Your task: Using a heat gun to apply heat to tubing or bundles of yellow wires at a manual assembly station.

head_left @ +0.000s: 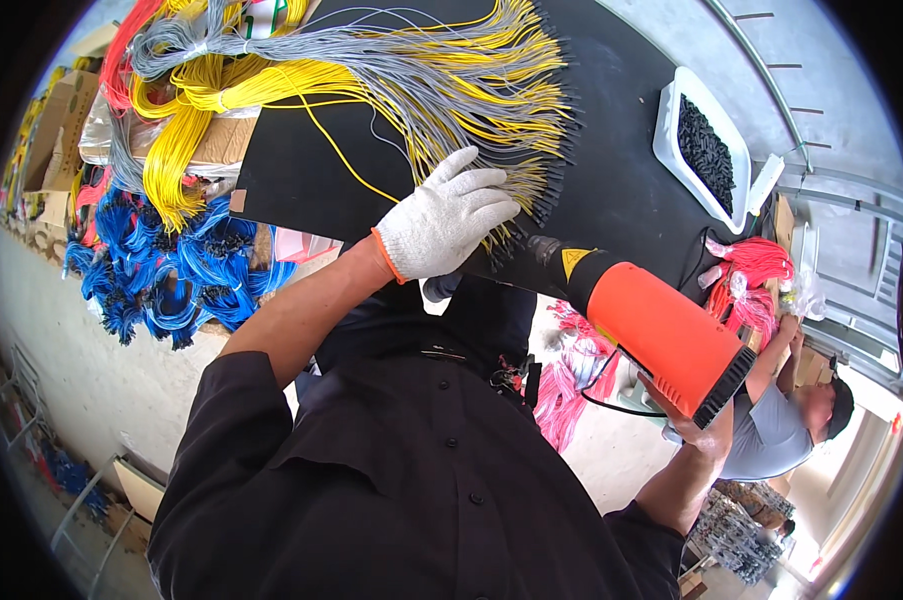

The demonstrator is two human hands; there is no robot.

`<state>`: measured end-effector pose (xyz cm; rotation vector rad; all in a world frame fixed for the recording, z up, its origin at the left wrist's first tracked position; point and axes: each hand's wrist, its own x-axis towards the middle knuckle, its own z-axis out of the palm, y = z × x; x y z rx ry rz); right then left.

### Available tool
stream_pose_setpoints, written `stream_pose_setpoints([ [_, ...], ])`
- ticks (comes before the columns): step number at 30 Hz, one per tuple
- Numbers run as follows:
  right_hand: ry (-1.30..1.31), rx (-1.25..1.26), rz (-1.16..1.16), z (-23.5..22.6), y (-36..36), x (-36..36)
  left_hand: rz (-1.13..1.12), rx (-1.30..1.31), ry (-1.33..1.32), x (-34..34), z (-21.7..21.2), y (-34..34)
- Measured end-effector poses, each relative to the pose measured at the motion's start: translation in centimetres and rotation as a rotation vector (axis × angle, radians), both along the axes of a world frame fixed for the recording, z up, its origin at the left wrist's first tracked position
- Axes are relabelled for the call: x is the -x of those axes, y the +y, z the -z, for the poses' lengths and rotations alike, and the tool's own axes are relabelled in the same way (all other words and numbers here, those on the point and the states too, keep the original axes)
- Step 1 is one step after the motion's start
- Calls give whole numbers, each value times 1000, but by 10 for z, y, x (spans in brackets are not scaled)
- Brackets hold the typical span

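My left hand [449, 215], in a white knit glove with an orange cuff, lies flat on a fan of grey and yellow wires [441, 90] spread over a black mat [621, 150]. The wire ends carry black sleeves [561, 130]. My right hand [693, 418], bare, grips the rear of an orange heat gun [661, 335]. Its dark nozzle [546, 252] points at the wire ends just right of my gloved fingers.
A white tray [671, 120] of small black pieces sits at the mat's right. Blue wire bundles [171, 270], more yellow wires [186, 110] and cardboard boxes [56, 120] lie at the left. Red and pink wires [756, 270] lie right, near another person [786, 425].
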<state>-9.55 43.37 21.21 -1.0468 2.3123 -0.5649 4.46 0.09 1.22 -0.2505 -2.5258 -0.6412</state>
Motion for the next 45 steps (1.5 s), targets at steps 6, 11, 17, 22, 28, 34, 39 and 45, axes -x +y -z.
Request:
stream_pose_setpoints([
  [6,328,-83,-231,9,1,10,-41,-35,59,-1,2,-2],
  [11,299,-210,-304,23,13,25,-60,-61,81,-1,4,-2],
  [17,90,-93,-116,21,-15,18,-32,-28,23,0,4,0],
  [22,-239,188,256,8,-47,-9,-11,-33,-29,-2,5,-1],
  [28,-396,343,446,-1,-77,-19,-17,-67,-13,-2,6,-1],
  [34,-273,306,345,-7,-90,-23,-7,-106,-4,-1,8,-3],
  [39,-168,276,266,-11,-108,-3,-11,-126,10,-1,8,-4],
  [45,-35,248,175,-21,-108,-25,-5,-159,33,-2,9,-5],
])
